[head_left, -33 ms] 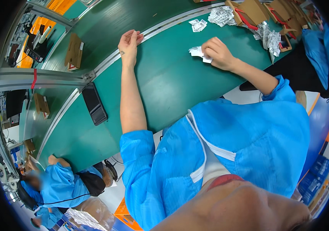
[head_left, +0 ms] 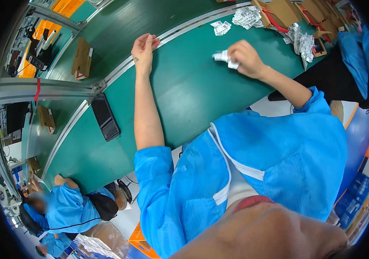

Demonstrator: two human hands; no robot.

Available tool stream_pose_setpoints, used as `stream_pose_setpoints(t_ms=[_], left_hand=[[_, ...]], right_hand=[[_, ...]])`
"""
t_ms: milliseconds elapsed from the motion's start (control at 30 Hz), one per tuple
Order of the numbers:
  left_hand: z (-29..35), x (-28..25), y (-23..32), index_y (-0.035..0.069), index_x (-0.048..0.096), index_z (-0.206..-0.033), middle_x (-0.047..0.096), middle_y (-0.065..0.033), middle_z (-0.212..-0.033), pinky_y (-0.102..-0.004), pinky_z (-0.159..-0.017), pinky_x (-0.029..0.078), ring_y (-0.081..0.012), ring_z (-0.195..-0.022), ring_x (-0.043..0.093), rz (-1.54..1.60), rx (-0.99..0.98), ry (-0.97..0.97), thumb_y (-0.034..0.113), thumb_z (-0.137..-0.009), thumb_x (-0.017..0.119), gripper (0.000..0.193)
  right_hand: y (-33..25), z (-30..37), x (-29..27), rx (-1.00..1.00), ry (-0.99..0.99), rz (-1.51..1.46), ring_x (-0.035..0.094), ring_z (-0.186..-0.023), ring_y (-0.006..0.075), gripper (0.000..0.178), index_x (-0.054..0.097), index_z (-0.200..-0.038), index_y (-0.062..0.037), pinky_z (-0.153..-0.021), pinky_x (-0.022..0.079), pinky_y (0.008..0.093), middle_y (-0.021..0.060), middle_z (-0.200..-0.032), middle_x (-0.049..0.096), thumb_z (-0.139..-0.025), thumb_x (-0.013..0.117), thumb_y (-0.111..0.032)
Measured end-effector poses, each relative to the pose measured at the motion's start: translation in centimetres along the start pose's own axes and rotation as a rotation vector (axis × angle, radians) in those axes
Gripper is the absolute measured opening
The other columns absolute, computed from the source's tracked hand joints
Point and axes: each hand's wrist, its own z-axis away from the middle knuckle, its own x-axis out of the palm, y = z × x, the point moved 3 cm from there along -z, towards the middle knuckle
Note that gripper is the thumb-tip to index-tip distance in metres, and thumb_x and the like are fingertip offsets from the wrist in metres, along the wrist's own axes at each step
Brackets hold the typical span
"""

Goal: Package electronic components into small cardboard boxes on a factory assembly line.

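My right hand (head_left: 245,58) is closed around a small white packet (head_left: 222,56) just above the green table (head_left: 193,95), at the upper right. My left hand (head_left: 144,48) lies flat with fingers stretched out, its tips touching the metal rail (head_left: 180,29) that runs along the table's far edge. It holds nothing. Both forearms are bare below blue sleeves. A couple of loose white packets (head_left: 221,26) lie beyond my right hand.
A heap of white packets (head_left: 247,17) and brown cardboard boxes (head_left: 279,11) sit at the far right. A black flat device (head_left: 105,116) lies on the table's left. Beyond the rail a green belt (head_left: 119,21) carries a brown box (head_left: 82,58). Another person in blue (head_left: 63,203) sits at lower left.
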Motion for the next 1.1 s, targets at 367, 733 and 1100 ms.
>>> stream_pose_setpoints(t_ms=[367,733,1100], left_hand=[[-0.4,0.3,-0.4,-0.006,0.052,-0.108,0.061,-0.0162,-0.102,-0.0299,-0.081,0.054,-0.0217,-0.088,0.064,0.007,0.001,-0.014,0.013,-0.092,0.056,0.025],[-0.2,0.0,-0.2,-0.006,0.052,-0.107,0.062,-0.016,-0.101,-0.0294,-0.08,0.054,-0.0215,-0.088,0.065,-0.003,0.002,-0.003,0.013,-0.092,0.056,0.025],[-0.2,-0.1,0.2,-0.007,0.051,-0.108,0.062,-0.016,-0.101,-0.0294,-0.081,0.054,-0.0219,-0.089,0.065,-0.016,-0.006,0.003,0.013,-0.092,0.056,0.026]], right_hand=[[10.2,5.5,-1.8,0.608,0.211,0.611,0.054,-0.091,0.0308,0.048,0.051,-0.1,-0.0031,-0.073,0.045,0.0374,0.0125,-0.092,0.055,-0.076,0.072,-0.039],[8.3,-1.6,2.4,0.343,-0.077,0.162,0.055,-0.098,0.0352,0.04,0.054,-0.109,0.0016,-0.081,0.048,0.0418,0.0195,-0.105,0.058,-0.081,0.068,-0.024],[10.6,-4.0,4.2,0.367,-0.308,0.191,0.062,-0.082,0.0332,0.028,0.057,-0.092,0.0006,-0.07,0.052,0.0412,0.0156,-0.086,0.062,-0.082,0.064,-0.025]])
